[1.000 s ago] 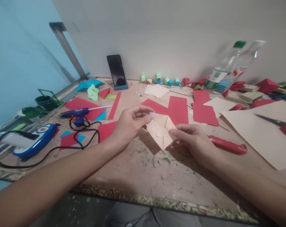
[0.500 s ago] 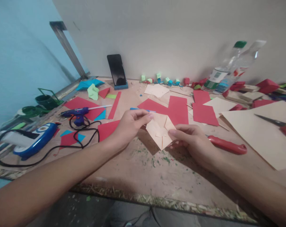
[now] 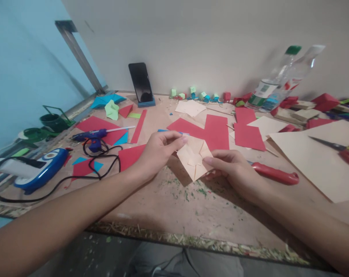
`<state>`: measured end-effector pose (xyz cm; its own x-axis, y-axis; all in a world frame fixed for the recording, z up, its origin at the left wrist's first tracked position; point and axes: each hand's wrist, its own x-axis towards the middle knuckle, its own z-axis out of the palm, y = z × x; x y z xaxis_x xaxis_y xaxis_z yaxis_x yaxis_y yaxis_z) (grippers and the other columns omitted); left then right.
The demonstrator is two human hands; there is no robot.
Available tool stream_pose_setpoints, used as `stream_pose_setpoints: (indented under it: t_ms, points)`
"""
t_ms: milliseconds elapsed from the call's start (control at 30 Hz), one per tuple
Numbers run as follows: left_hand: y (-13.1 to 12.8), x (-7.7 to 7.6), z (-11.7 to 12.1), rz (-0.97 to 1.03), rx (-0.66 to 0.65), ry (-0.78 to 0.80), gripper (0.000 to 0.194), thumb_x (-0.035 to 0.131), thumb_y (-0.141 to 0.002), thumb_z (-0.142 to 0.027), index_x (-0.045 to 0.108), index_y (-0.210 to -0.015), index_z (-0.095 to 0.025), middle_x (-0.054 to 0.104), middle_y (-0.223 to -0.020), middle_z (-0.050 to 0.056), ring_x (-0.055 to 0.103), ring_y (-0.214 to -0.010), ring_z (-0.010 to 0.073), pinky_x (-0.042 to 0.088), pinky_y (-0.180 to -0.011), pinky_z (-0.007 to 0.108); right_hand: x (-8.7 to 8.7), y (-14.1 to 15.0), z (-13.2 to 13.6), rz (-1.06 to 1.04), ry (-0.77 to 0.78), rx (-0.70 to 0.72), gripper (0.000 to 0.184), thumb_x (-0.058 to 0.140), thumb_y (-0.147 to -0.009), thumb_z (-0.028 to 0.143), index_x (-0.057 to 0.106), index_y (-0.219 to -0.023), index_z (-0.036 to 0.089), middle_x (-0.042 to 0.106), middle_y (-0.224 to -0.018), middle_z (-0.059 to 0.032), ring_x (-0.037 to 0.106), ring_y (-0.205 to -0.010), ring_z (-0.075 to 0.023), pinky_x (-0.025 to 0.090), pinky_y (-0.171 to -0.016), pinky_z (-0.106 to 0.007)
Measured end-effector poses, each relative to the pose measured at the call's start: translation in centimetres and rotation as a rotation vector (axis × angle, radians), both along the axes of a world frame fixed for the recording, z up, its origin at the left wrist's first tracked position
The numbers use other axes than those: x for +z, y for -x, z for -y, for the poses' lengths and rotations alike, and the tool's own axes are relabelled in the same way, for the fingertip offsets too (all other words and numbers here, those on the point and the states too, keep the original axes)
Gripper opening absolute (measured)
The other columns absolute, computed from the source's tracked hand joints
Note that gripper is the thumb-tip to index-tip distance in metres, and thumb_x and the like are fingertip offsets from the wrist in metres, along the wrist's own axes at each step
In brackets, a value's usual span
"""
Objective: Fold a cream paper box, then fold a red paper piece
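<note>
A small square of folded cream paper [image 3: 195, 158] is held just above the table, its corners turned in toward the middle. My left hand [image 3: 162, 152] pinches its upper left edge between thumb and fingers. At the right edge my right hand [image 3: 230, 169] grips it, thumb on top and fingers underneath. Behind the folded paper lie sheets of red paper [image 3: 216, 131]. Close to my right hand is a tool with a red handle [image 3: 276, 173], its front end partly hidden by that hand.
To the left are a blue glue gun [image 3: 95, 135] with a black cord and a blue and white device [image 3: 43, 169]. A phone [image 3: 141, 82] stands at the back. Plastic bottles [image 3: 262, 94] lean at the back right. Scissors [image 3: 340, 148] lie on a large cream sheet [image 3: 307, 161].
The folded paper has tilted slightly, with its lower corner shifted a little left. Both hands keep their grip. The whole view has shifted slightly.
</note>
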<state>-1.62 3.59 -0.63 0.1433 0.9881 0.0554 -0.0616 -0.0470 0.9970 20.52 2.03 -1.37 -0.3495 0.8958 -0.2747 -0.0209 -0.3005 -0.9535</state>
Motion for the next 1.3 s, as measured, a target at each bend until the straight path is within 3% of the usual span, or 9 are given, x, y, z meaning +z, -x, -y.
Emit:
stream_pose_setpoints:
  t_ms: [400,567,733,833,933,1033,1200,1300]
  points:
    - [0.1,0.0,0.0,-0.004,-0.015,-0.039,0.030,0.081,-0.080,-0.035,0.075,-0.102,-0.015,0.072,-0.094,0.005,0.064,-0.076,0.0153,0.049,-0.067,0.027,0.0,0.2,0.1,0.034,-0.014,-0.037,0.028,0.085,-0.081,0.045,0.080,-0.085,0.018,0.079,-0.086,-0.0080,0.073,-0.078,-0.0217,0.057,-0.074,-0.034]
    - [0.0,-0.4,0.2,-0.159,-0.209,0.050,0.024,0.076,-0.082,-0.036,0.071,-0.077,-0.013,0.065,-0.076,0.003,0.058,-0.069,0.0150,0.044,-0.064,0.028,0.6,0.2,0.3,0.111,-0.080,-0.033,0.026,0.082,-0.082,0.044,0.080,-0.083,0.018,0.080,-0.085,-0.0060,0.071,-0.076,-0.0194,0.053,-0.074,-0.032]
    - [-0.2,-0.1,0.5,-0.156,-0.196,0.018,0.021,0.073,-0.084,-0.033,0.073,-0.083,-0.012,0.067,-0.080,0.004,0.058,-0.071,0.0142,0.044,-0.065,0.028,1.2,0.5,0.4,0.141,-0.235,-0.037,0.024,0.079,-0.085,0.037,0.082,-0.104,0.022,0.083,-0.100,-0.0051,0.074,-0.093,-0.0235,0.055,-0.083,-0.035]
    - [-0.2,-0.1,0.4,-0.150,-0.177,-0.016,0.019,0.072,-0.086,-0.031,0.072,-0.079,-0.013,0.068,-0.078,0.003,0.058,-0.070,0.0140,0.045,-0.065,0.028,1.0,0.5,0.3,0.225,-0.322,-0.121,0.026,0.081,-0.083,0.035,0.079,-0.106,0.022,0.082,-0.100,-0.0054,0.074,-0.088,-0.0227,0.057,-0.078,-0.035]
    - [-0.2,-0.8,0.2,-0.187,-0.148,-0.021,0.018,0.072,-0.086,-0.031,0.073,-0.083,-0.014,0.070,-0.079,0.004,0.061,-0.071,0.0160,0.047,-0.066,0.029,0.7,0.3,0.3,0.314,-0.497,-0.329,0.011,0.079,-0.082,0.030,0.074,-0.087,0.022,0.078,-0.087,-0.0033,0.071,-0.079,-0.0202,0.056,-0.071,-0.033]
    - [-0.3,-1.4,0.2,-0.172,-0.114,-0.001,0.019,0.074,-0.086,-0.033,0.074,-0.089,-0.015,0.073,-0.083,0.006,0.064,-0.076,0.0187,0.050,-0.067,0.031,0.6,0.1,0.4,0.381,-0.677,-0.440,0.004,0.072,-0.086,0.024,0.070,-0.083,0.023,0.074,-0.089,-0.0035,0.070,-0.088,-0.0213,0.057,-0.075,-0.034]
    - [-0.8,-1.3,0.7,-0.074,-0.134,0.069,0.022,0.077,-0.085,-0.035,0.073,-0.094,-0.015,0.074,-0.090,0.006,0.067,-0.079,0.0183,0.052,-0.071,0.030,0.4,0.2,0.4,0.494,-0.690,-0.212,0.009,0.070,-0.091,0.028,0.076,-0.087,0.023,0.076,-0.113,-0.0081,0.071,-0.104,-0.0255,0.060,-0.081,-0.038]
    - [-1.1,-1.3,0.9,-0.027,-0.159,0.073,0.024,0.077,-0.086,-0.035,0.072,-0.095,-0.014,0.073,-0.091,0.006,0.067,-0.080,0.0175,0.052,-0.073,0.029,0.0,0.2,0.1,0.494,-0.675,-0.159,0.011,0.069,-0.092,0.028,0.079,-0.093,0.024,0.075,-0.121,-0.0080,0.072,-0.106,-0.0259,0.061,-0.082,-0.039]
